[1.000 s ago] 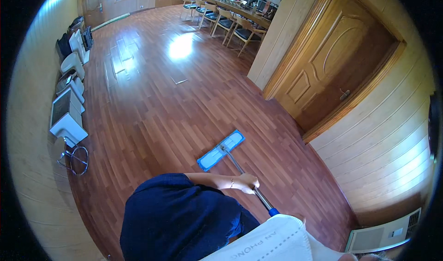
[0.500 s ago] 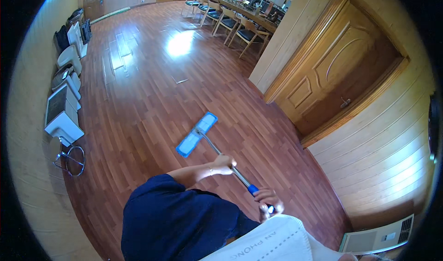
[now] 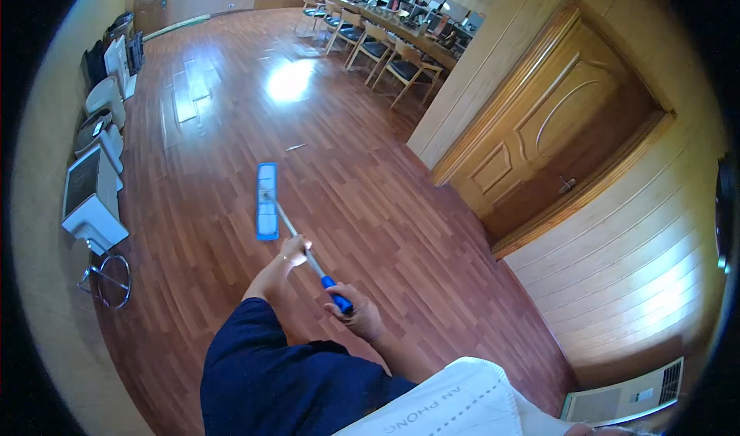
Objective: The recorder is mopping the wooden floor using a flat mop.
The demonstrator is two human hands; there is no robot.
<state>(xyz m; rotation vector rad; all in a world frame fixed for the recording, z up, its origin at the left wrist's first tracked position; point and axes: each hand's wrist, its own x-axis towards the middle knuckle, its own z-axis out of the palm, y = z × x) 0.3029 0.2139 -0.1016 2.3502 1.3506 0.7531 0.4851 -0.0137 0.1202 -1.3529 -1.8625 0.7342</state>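
Observation:
A flat mop (image 3: 267, 218) with a long blue-edged, pale-centred head lies on the reddish-brown wood floor (image 3: 370, 235) ahead of me. Its metal pole slants back toward my body and ends in a blue grip. My left hand (image 3: 294, 249) is closed around the pole, not far behind the mop head. Farther up, my right hand (image 3: 356, 313) wraps round the blue grip at the pole's end. Past the mop head lies a thin pale strip or broken floor edge (image 3: 297, 148); I cannot tell which.
Along the left wall stand a chrome-framed stool (image 3: 108, 282), a white cabinet-like box (image 3: 94, 197) and several pale seat-like items. Wooden chairs (image 3: 402, 70) line a long cluttered table (image 3: 416, 35) at the back right. A closed wooden door (image 3: 563, 127) and a white grilled unit (image 3: 624, 396) are on the right.
The mop has swung to the left, its head turning from slanted to nearly in line with my view. Both hands moved left with the pole and keep their grip.

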